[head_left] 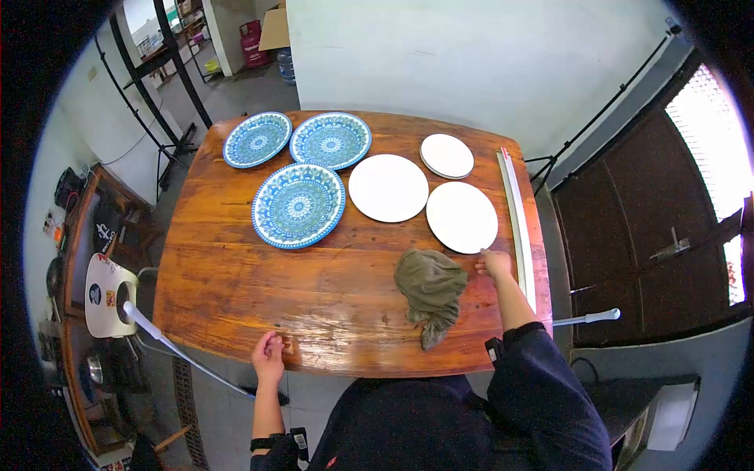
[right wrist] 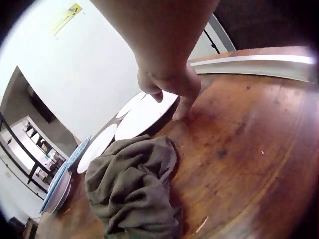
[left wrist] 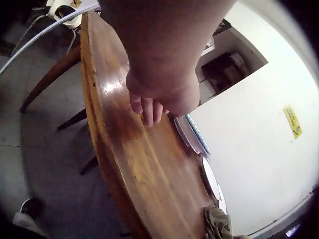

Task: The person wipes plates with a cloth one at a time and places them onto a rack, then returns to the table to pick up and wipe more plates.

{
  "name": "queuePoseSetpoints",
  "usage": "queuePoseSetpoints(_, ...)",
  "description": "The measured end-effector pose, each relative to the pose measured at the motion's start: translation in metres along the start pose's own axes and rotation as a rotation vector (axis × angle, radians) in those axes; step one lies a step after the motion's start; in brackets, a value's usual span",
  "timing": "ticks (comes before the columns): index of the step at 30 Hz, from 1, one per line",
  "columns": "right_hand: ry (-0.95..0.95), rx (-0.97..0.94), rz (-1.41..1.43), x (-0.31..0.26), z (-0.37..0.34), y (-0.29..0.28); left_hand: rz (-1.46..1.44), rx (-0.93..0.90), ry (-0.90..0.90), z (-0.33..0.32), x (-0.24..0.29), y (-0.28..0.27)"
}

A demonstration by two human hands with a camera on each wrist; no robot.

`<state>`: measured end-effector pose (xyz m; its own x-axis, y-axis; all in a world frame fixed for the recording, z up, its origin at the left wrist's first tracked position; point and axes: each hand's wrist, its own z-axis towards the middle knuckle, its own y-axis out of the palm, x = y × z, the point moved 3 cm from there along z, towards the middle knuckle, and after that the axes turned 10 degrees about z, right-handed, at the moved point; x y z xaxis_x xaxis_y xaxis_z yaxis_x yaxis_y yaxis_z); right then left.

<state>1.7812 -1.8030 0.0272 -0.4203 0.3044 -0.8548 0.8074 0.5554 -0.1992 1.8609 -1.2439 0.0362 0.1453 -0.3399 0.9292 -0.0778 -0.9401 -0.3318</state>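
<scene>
My right hand (head_left: 495,264) is at the near rim of a round white plate (head_left: 462,218) on the table's right side. In the right wrist view, its thumb overlaps the plate and a finger points down beside the rim. A crumpled olive-green cloth (head_left: 430,287) lies just left of this hand. My left hand (head_left: 269,358) hovers at the table's near edge, fingers loosely curled, holding nothing. Another white plate (head_left: 389,188) lies to the left, and smaller white plates (head_left: 446,155) sit behind. Blue patterned dishes stand further left: one in front (head_left: 298,206), two behind it (head_left: 258,140).
The wooden table (head_left: 212,275) has a long white strip (head_left: 517,228) along its right edge. A white wall (head_left: 471,63) rises behind it. A white chair (head_left: 108,294) stands on the left, and a thin tripod (head_left: 605,102) is at the back right.
</scene>
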Motion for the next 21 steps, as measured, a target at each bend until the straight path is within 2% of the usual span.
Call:
queuePoseSetpoints(5,0.009,-0.059,0.036,-0.003,0.032,0.006,0.027,0.148,-0.042,-0.049,0.020,0.014)
queuePoseSetpoints(6,-0.040,-0.066,0.014,-0.002,0.040,0.006,0.014,0.194,-0.059,-0.063,0.010,0.015)
queuePoseSetpoints(8,0.005,-0.127,-0.016,-0.013,0.030,0.006,0.048,0.246,-0.059,-0.095,0.015,0.023)
queuePoseSetpoints(9,0.011,-0.094,0.060,-0.012,0.032,0.008,0.069,0.282,-0.068,-0.114,0.016,0.023)
queuePoseSetpoints(12,0.096,-0.169,0.100,-0.003,0.046,0.006,0.146,0.394,-0.169,-0.156,0.011,0.033)
queuePoseSetpoints(14,0.099,-0.248,0.166,0.004,0.058,0.003,0.129,0.459,-0.124,-0.182,-0.010,0.039)
queuePoseSetpoints(16,0.144,-0.322,0.201,0.007,0.068,0.001,0.151,0.540,-0.160,-0.208,-0.001,0.044)
queuePoseSetpoints(17,0.159,-0.400,0.243,0.016,0.090,0.002,0.138,0.553,-0.189,-0.219,-0.009,0.047)
queuePoseSetpoints(18,0.195,-0.436,0.273,0.009,0.081,0.002,0.127,0.564,-0.215,-0.230,-0.019,0.048)
queuePoseSetpoints(21,0.286,-0.541,0.359,0.012,0.096,0.000,0.182,0.612,-0.238,-0.265,-0.005,0.046)
